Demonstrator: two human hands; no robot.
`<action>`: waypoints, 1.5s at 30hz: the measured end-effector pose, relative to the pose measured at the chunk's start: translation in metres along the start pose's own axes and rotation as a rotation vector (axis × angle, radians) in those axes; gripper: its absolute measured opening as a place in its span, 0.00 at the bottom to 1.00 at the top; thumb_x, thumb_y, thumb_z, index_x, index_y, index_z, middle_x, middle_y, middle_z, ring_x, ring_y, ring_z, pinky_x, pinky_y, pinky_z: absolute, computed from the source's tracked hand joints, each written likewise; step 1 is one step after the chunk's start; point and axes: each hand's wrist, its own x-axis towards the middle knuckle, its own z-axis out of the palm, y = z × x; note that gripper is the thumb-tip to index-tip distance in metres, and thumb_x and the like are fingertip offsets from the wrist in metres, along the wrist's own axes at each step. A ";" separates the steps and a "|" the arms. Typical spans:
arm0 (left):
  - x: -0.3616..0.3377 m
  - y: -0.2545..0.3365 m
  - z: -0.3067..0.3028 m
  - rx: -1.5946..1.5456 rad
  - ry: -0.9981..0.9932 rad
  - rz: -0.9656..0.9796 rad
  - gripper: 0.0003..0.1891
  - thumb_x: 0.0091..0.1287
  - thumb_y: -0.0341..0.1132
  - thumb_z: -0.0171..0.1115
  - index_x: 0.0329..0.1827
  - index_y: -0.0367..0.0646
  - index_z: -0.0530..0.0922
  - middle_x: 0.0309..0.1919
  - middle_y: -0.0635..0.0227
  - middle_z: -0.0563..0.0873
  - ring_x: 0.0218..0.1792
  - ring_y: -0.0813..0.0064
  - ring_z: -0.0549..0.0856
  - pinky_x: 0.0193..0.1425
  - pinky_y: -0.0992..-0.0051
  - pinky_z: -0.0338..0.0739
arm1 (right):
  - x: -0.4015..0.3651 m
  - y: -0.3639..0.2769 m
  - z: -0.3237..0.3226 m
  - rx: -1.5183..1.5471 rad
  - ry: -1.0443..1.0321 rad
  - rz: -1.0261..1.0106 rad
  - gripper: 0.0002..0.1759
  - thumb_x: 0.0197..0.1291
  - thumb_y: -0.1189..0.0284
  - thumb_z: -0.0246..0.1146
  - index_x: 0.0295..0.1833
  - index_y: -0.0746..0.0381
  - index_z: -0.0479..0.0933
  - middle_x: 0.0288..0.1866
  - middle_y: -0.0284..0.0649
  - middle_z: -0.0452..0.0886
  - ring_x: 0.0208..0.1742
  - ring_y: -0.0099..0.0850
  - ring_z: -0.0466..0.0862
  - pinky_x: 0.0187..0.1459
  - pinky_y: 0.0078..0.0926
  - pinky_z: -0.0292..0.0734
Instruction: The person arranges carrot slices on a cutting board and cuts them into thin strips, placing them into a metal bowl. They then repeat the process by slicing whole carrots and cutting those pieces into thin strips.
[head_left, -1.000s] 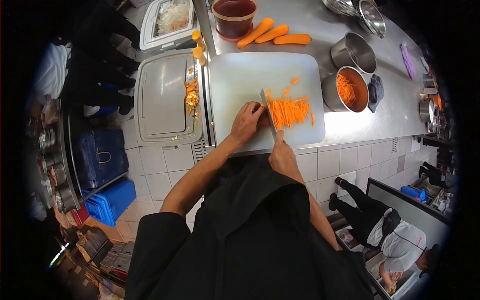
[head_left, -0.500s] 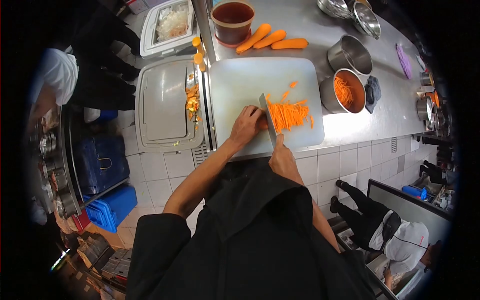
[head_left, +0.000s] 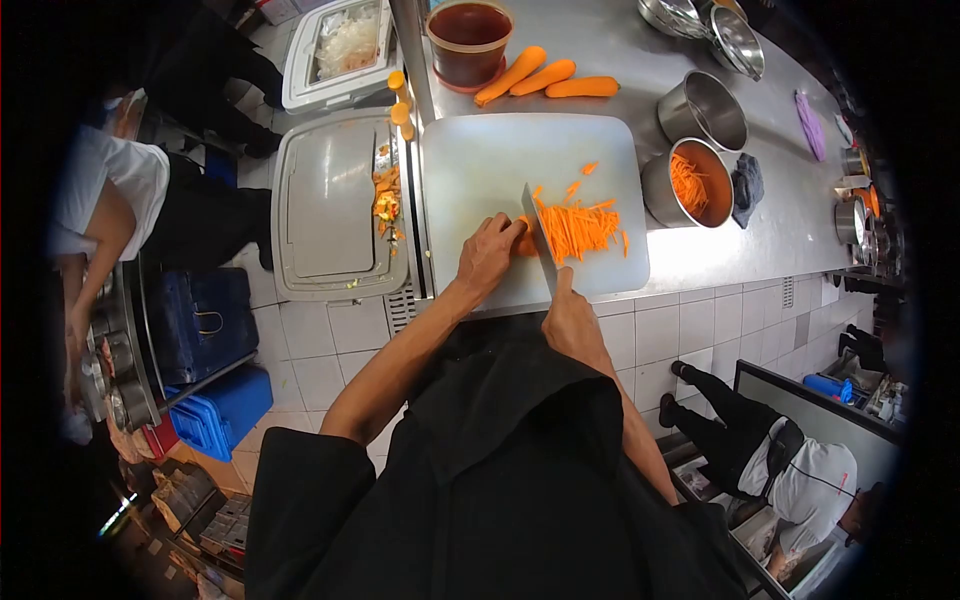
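On the white cutting board [head_left: 470, 150] my left hand [head_left: 486, 256] has its fingers bent around a piece of carrot [head_left: 525, 240], pressing it to the board. My right hand [head_left: 572, 314] grips a cleaver-like knife [head_left: 540, 232], whose broad blade stands between that piece and a pile of carrot strips [head_left: 583, 230]. A few stray orange bits lie above the pile. Right of the board, a steel pot [head_left: 657, 192] holds more carrot strips. Three peeled whole carrots [head_left: 541, 77] rest on the steel table beyond the board.
Behind the board's left corner stands a brown tub [head_left: 468, 63]. Another steel pot [head_left: 690, 112] and a dark cloth [head_left: 747, 188] are at the right. A lidded grey bin [head_left: 325, 205] with peelings adjoins the table. Other people stand at left [head_left: 130, 200] and lower right [head_left: 815, 490].
My left hand has shifted slightly, showing more of the carrot piece beside the blade. The knife has moved very little. The person at the left has leaned further into view.
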 end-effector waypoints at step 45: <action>-0.007 -0.001 -0.003 -0.178 0.071 -0.015 0.16 0.66 0.23 0.56 0.55 0.42 0.82 0.41 0.57 0.80 0.45 0.52 0.84 0.49 0.58 0.81 | 0.005 0.004 0.009 -0.070 -0.009 -0.020 0.32 0.55 0.87 0.57 0.67 0.73 0.59 0.31 0.69 0.80 0.37 0.71 0.80 0.40 0.65 0.75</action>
